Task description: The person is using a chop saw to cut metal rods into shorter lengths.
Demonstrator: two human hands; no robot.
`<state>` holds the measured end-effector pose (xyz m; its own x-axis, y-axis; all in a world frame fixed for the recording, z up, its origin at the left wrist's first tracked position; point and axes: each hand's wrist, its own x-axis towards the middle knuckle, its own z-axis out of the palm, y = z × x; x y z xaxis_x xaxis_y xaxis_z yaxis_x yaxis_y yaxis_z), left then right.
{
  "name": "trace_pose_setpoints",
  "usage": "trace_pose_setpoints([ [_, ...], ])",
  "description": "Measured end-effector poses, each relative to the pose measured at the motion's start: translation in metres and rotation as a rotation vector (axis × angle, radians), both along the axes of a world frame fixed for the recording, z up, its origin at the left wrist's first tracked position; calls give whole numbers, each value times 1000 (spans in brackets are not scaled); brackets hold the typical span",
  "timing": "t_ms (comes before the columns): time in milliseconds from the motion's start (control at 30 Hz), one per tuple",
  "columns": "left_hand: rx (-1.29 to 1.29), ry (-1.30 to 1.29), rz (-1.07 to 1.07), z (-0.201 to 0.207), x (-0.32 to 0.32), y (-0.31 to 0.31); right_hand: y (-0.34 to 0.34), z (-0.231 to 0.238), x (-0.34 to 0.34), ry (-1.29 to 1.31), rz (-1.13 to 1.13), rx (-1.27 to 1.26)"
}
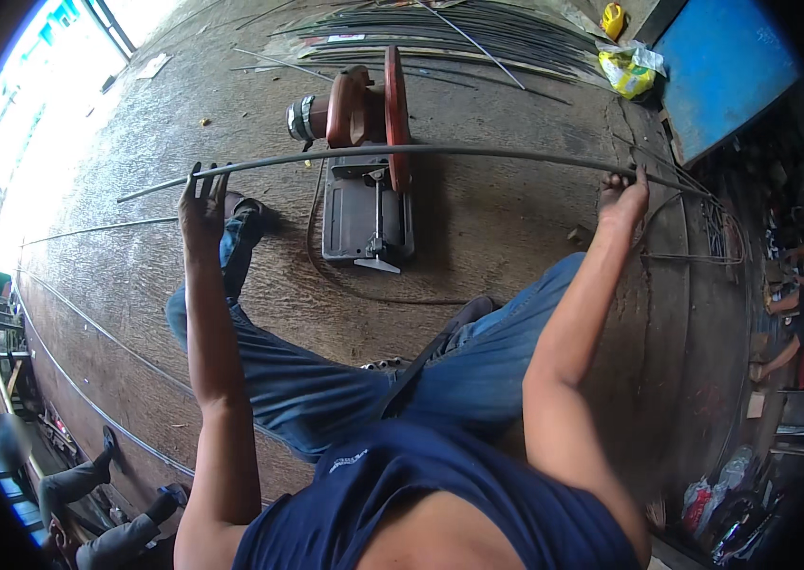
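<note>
A long, thin dark metal rod [478,150] stretches crosswise in front of me, above the floor. My left hand [201,211] holds it near its left end, with fingers long and slightly apart along the rod. Toward the other end, my right hand [623,197] pinches the rod, its fingers curled in. Behind the rod's middle stands a red chop saw [353,106] on a grey base [350,228], with a clamp screw along the base. The rod hides a strip of the saw and passes across its front in this view.
Many thin rods [478,38] lie in a bundle at the far side. A blue panel [720,71] and a yellow plastic bag [628,74] are at far right. Bent wire [730,237] lies right. The saw's cord [326,275] curves by my legs. Other people sit left and right.
</note>
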<state>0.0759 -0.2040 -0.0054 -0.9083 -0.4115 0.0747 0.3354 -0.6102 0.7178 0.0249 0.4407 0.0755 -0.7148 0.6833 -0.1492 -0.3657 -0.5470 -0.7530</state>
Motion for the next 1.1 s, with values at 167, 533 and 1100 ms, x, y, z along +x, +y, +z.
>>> trace_pose_setpoints([
  [167, -68, 120, -99, 21, -11, 25, 42, -25, 8, 36, 9, -91],
  [533, -28, -15, -33, 80, -24, 110, 148, -82, 15, 150, 40, -151],
  [1100, -1915, -117, 547, 78, -26, 73, 112, -47, 52, 432, 166, -115],
])
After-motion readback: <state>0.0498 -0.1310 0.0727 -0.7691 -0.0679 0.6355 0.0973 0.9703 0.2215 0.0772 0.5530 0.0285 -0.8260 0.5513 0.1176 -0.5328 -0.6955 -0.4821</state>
